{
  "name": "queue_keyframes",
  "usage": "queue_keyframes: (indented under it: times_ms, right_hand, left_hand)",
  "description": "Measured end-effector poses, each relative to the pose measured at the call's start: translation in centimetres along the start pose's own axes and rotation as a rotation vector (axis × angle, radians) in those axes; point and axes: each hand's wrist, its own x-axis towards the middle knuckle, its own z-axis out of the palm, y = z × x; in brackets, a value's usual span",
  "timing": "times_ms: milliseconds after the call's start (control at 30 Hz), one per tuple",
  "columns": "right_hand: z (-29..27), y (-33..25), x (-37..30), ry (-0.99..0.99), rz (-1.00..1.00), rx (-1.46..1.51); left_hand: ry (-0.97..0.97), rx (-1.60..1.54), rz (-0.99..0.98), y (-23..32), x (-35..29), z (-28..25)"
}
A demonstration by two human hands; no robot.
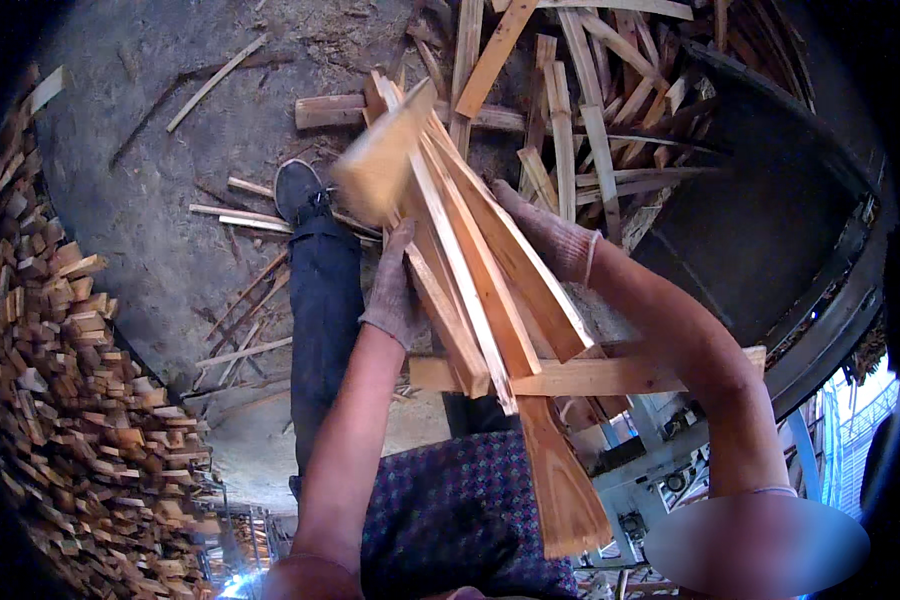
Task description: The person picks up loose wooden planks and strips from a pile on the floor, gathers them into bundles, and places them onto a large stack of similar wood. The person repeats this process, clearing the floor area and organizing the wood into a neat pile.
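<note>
A bundle of long wooden slats (485,265) slants across the middle in front of me, fanned apart toward its near end. My left hand (395,290), in a knitted work glove, is closed against the bundle's left side. On its right side my right hand (550,232), also gloved, grips the outer slat. A short, wide piece of wood (380,165), smeared by motion, tilts over the far end. Below the near ends, a flat board (630,377) lies crosswise, and another board with a widening end (565,490) points toward me, beside my patterned clothing.
A high stack of cut wood (90,400) fills the left. Loose slats (600,140) pile up at the far right, next to a dark metal surface (740,220) with a raised edge. Thin offcuts (240,215) are strewn on the grey floor (200,130) near my shoe (298,190).
</note>
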Motion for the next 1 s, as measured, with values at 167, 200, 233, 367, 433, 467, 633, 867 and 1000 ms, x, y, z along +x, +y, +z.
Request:
queue_keyframes:
  times_ms: [167,200,233,367,433,467,633,867,1000]
  right_hand:
    - [1.4,0.8,-3.8,0.08,0.072,-0.089]
    - [1.2,0.8,-3.6,0.069,0.048,-0.122]
    - [0.8,1.1,-3.5,0.064,0.027,-0.15]
    - [2.7,1.9,-3.8,0.123,-0.05,-0.215]
    - [3.3,2.5,-4.1,0.18,-0.035,-0.215]
    - [2.3,3.7,-3.4,0.149,-0.035,-0.204]
    - [2.1,5.5,-7.7,0.178,-0.176,-0.403]
    - [-0.6,10.0,-16.5,0.218,-0.406,-0.584]
    - [1.4,9.9,-24.8,0.274,-0.515,-0.622]
  left_hand:
    - [0.053,0.049,-0.043,-0.8,-3.0,2.0]
    - [0.031,0.035,-0.063,-1.0,-2.8,1.9]
    - [0.008,0.021,-0.091,-1.4,-2.7,1.9]
    - [0.033,0.068,-0.019,-3.9,-1.6,0.4]
    - [0.001,0.002,-0.051,-4.6,-2.3,1.0]
    - [0.002,0.03,-0.041,-5.3,-2.5,0.7]
    - [0.054,0.116,0.004,-8.9,-5.0,0.8]
    - [-0.053,0.118,-0.012,-13.8,-12.9,7.3]
    - [-0.107,0.299,0.2,-17.0,-16.1,9.2]
